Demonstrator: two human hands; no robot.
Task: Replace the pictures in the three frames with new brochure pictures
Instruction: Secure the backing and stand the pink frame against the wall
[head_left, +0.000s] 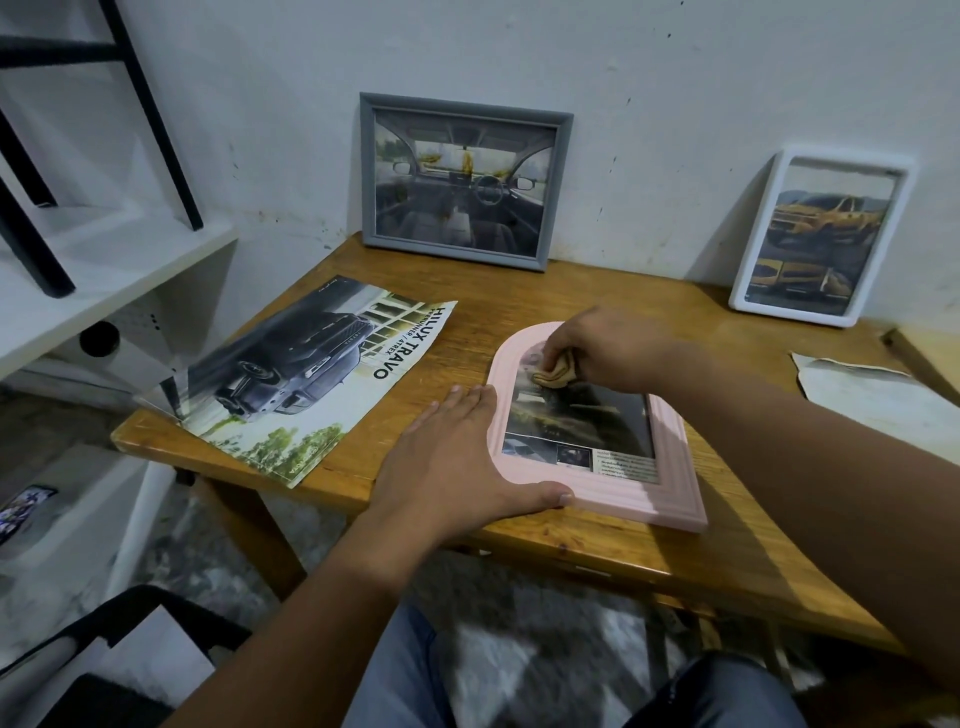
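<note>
now the right hand (605, 345) gripped a cloth (557, 375) on the pink frame (670, 467); the left hand (457, 457) lay flat, fingers straight, steadying it.

A small wooden table against a scuffed white wall

The wooden table (597, 551) stood against a marked white wall (649, 67); a white shelf unit (104, 270) with black metal bars (156, 119) stood at left, over a mottled grey floor (208, 551).

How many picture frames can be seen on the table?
3. The grey frame leans on the wall at the back; the white frame leans at back right; the pink frame lies flat in front, under both hands.
</note>
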